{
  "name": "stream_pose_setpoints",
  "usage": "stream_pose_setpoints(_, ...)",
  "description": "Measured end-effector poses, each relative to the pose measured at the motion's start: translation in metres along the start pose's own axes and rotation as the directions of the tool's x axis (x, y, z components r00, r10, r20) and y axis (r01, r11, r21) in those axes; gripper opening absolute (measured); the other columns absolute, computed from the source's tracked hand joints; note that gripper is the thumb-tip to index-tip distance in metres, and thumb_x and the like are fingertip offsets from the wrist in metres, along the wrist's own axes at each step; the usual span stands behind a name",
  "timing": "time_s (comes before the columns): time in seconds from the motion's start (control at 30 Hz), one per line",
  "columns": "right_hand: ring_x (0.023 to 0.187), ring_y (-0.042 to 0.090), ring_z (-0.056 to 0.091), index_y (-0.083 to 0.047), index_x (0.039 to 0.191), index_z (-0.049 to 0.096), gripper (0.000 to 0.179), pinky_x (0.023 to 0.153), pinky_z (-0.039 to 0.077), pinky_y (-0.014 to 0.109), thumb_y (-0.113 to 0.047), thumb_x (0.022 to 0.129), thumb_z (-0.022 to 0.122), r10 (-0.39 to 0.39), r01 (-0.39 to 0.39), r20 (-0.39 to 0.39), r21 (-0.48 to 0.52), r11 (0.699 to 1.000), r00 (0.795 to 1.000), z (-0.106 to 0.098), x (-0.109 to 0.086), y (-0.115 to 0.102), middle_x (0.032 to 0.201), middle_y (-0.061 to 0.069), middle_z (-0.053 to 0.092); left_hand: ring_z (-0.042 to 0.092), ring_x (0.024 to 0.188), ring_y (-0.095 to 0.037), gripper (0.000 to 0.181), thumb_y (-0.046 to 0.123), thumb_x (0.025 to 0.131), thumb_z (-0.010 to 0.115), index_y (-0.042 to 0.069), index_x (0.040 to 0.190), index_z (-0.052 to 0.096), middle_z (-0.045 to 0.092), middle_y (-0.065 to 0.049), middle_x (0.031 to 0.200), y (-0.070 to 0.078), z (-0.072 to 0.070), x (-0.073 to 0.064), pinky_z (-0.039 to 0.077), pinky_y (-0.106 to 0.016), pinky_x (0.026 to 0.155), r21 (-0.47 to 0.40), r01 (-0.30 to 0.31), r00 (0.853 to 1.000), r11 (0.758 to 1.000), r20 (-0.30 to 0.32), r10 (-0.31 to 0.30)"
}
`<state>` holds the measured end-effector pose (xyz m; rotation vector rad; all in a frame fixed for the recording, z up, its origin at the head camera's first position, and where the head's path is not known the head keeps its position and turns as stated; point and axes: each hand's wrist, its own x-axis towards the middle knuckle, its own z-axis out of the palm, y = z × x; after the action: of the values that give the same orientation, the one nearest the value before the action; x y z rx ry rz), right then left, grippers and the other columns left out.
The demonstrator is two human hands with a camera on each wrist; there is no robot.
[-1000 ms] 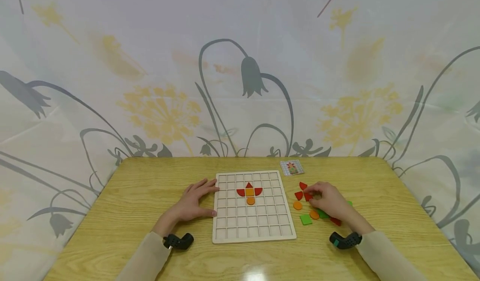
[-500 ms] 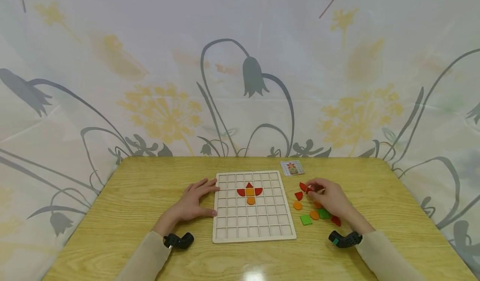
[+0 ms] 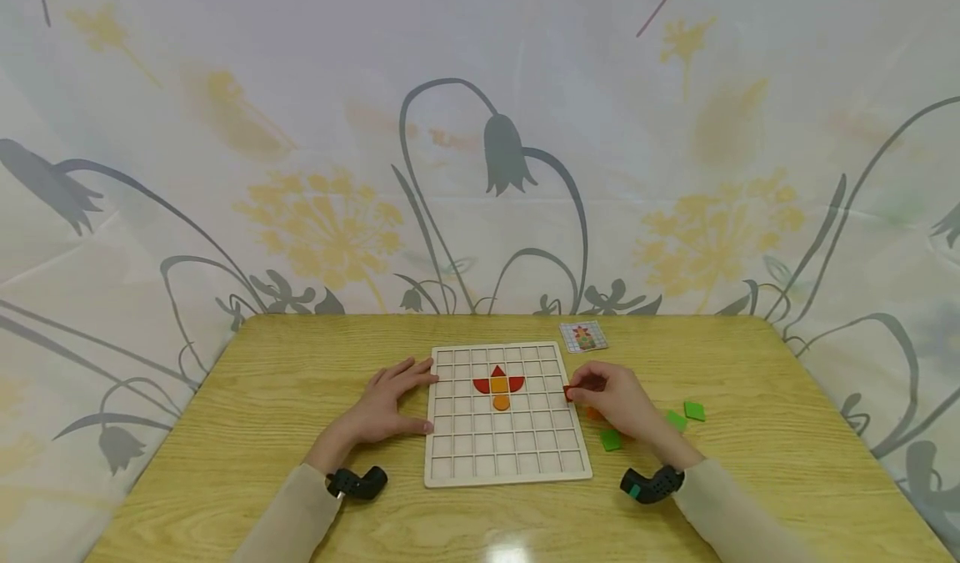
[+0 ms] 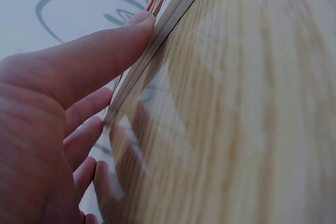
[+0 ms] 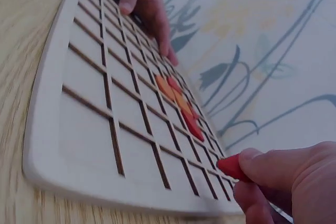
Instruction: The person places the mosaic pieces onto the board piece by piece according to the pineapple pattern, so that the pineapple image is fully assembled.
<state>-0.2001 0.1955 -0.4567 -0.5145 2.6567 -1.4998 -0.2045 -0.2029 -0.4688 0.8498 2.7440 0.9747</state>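
Small red tile [image 5: 231, 166] — pinched between thumb and fingers of the right hand [image 3: 611, 396], one end jutting past the thumb tip, full outline hidden. Held at the right edge of the pale gridded board [image 3: 462, 444]; contact with it unclear. Board lies flat, corners rounded, cells square; thumb and fingertips of the left hand [image 3: 390, 400] at its left edge. Between the two hands' fingers, set in the cells: orange square tile [image 3: 499, 385], red triangle tile [image 3: 498, 371] just beyond, red quarter-circle tiles [image 3: 482, 386] either side — one toward each hand's fingers — and orange disc [image 3: 501, 403] just nearer.
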Motion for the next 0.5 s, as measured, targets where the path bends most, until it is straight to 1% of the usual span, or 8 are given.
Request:
stream_pose_setpoints(0.03,0.077,0.019,0.062,-0.007,0.094,0.069,0.007,0.064,0.05,0.027,-0.012,0.091,0.074,0.001,-0.001,0.011,0.02,1.0,1.0,0.004,0.002,-0.002,0.09,0.002,0.07,0.016,0.149,-0.039,0.071,0.039,0.083,0.08,0.013,0.144,0.055,0.033,-0.007,0.16,0.0,0.0,0.0,0.006,-0.066,0.113,0.001,0.0,1.0,1.0,0.0,0.0)
stream_pose_setpoints(0.1,0.078,0.019,0.064,-0.006,0.096,0.07,0.008,0.065,0.051,0.027,-0.011,0.091,0.073,-0.006,0.005,0.029,0.031,1.0,1.0,0.011,0.006,-0.004,0.092,0.004,0.07,0.016,0.149,-0.039,0.071,0.039,0.083,0.08,0.013,0.144,0.055,0.033,-0.007,0.16,-0.001,0.0,0.0,0.006,-0.066,0.113,0.002,0.0,1.0,1.0,-0.001,0.0)
stream_pose_setpoints(0.23,0.084,0.019,0.065,-0.006,0.104,0.072,0.012,0.072,0.053,0.028,-0.007,0.092,0.071,-0.054,0.054,0.07,-0.002,0.999,0.996,0.023,0.013,-0.005,0.1,0.005,0.07,0.016,0.149,-0.037,0.072,0.04,0.083,0.08,0.014,0.145,0.054,0.033,-0.006,0.16,-0.002,0.001,0.0,0.004,-0.065,0.113,0.001,0.012,1.0,1.0,0.003,-0.012)
stream_pose_setpoints(0.33,0.087,0.017,0.063,-0.008,0.11,0.074,0.019,0.076,0.053,0.03,-0.005,0.092,0.07,-0.098,0.103,0.093,-0.045,0.994,0.991,0.03,0.016,-0.007,0.103,0.003,0.068,0.015,0.15,-0.036,0.073,0.041,0.083,0.079,0.015,0.145,0.054,0.032,-0.005,0.161,-0.002,0.001,0.0,0.003,-0.065,0.114,-0.003,0.019,1.0,1.0,0.009,-0.019)
stream_pose_setpoints(0.4,0.086,0.017,0.062,-0.009,0.109,0.074,0.018,0.076,0.053,0.03,-0.005,0.092,0.07,-0.111,0.118,0.099,-0.063,0.991,0.989,0.034,0.019,-0.01,0.101,0.001,0.065,0.015,0.15,-0.036,0.072,0.041,0.083,0.08,0.015,0.145,0.054,0.032,-0.005,0.161,-0.003,0.001,0.0,0.003,-0.065,0.114,-0.005,0.019,1.0,1.0,0.01,-0.019)
stream_pose_setpoints(0.5,0.078,0.016,0.06,-0.013,0.1,0.07,0.012,0.07,0.051,0.03,-0.006,0.09,0.072,-0.077,0.082,0.085,-0.053,0.995,0.993,0.039,0.021,-0.013,0.092,-0.001,0.063,0.015,0.15,-0.036,0.072,0.041,0.083,0.08,0.014,0.145,0.054,0.032,-0.005,0.16,-0.003,0.001,0.001,0.003,-0.065,0.114,-0.001,0.013,1.0,1.0,0.01,-0.013)
